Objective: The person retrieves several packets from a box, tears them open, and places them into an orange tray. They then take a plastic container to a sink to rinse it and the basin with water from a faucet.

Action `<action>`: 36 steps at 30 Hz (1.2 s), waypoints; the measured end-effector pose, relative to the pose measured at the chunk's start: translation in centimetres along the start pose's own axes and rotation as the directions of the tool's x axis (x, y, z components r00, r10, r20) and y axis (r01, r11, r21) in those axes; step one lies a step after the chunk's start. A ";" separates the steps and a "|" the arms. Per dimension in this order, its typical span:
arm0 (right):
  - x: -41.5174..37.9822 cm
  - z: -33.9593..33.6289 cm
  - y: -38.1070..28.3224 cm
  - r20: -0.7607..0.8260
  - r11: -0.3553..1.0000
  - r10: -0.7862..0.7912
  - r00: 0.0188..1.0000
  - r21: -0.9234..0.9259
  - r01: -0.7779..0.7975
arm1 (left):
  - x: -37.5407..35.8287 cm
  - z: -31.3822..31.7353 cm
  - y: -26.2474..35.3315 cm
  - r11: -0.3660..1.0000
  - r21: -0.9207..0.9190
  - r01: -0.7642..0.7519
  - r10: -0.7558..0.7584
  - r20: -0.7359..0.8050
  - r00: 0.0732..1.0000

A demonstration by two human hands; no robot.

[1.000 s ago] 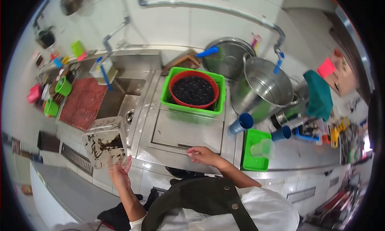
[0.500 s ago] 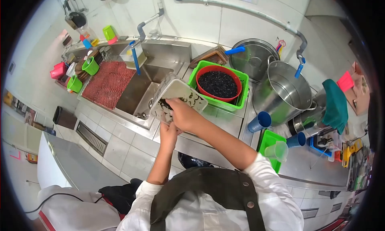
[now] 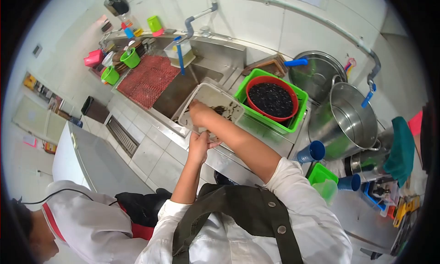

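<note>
A white rectangular plastic container [image 3: 208, 92] is held tilted over the near edge of the sink, with scraps of dark, wet-looking pieces [image 3: 221, 110] stuck to its inside. My left hand [image 3: 200, 145] grips the container's near side from below. Inside it, my right hand [image 3: 200, 112] reaches to the left wall, and its fingertips are mostly hidden. Right beside the container, a red bowl [image 3: 251, 82] full of small black, glossy pieces [image 3: 273, 100] sits in a bright green tub [image 3: 300, 119].
Left of the container is the steel sink [image 3: 167, 99], with a red mesh mat [image 3: 149, 80] beyond. A blue-handled tap [image 3: 180, 57] hangs over it. At right stand a large steel pot [image 3: 343, 112] and a blue cup [image 3: 311, 151]. Another person's white sleeve [image 3: 87, 213] is close at lower left.
My view has swung, so the scene sits further right. The container looks less steeply tilted, and my right hand has shifted to its left wall. More of the other person shows.
</note>
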State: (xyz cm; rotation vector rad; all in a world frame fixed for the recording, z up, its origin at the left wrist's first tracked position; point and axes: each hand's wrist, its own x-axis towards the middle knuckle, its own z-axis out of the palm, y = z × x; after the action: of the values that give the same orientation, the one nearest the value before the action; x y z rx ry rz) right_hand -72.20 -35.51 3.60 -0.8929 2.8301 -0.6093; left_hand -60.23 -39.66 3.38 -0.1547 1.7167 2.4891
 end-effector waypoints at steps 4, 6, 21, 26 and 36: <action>1.0 -4.2 -0.3 -0.048 0.969 0.207 0.977 0.150 -0.198 | 2.5 -1.7 1.4 0.995 -0.080 0.062 -0.062 -0.002 0.998; 1.9 -3.7 -1.1 -0.403 0.951 0.309 0.862 0.144 -0.273 | 3.7 -2.1 1.6 0.997 -0.056 0.052 -0.053 -0.011 0.999; 24.0 0.2 -0.4 -0.198 0.930 0.287 0.937 -0.177 -0.322 | 23.6 -18.2 7.4 0.948 0.060 0.313 -0.316 0.309 0.897; 26.7 0.6 -0.3 0.046 0.959 0.282 0.958 -0.002 -0.282 | 26.9 -20.7 9.8 0.953 0.073 0.295 -0.301 0.364 0.882; 25.1 0.2 1.2 -0.015 0.868 0.494 0.869 0.055 -0.493 | 30.2 -20.8 8.6 0.927 0.219 0.305 -0.374 0.472 0.798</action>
State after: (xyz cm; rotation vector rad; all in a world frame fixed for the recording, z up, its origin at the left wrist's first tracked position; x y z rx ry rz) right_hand -93.38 -48.99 3.28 -0.1241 2.8757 -0.6115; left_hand -90.94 -61.06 -0.50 0.1780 1.4631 1.9197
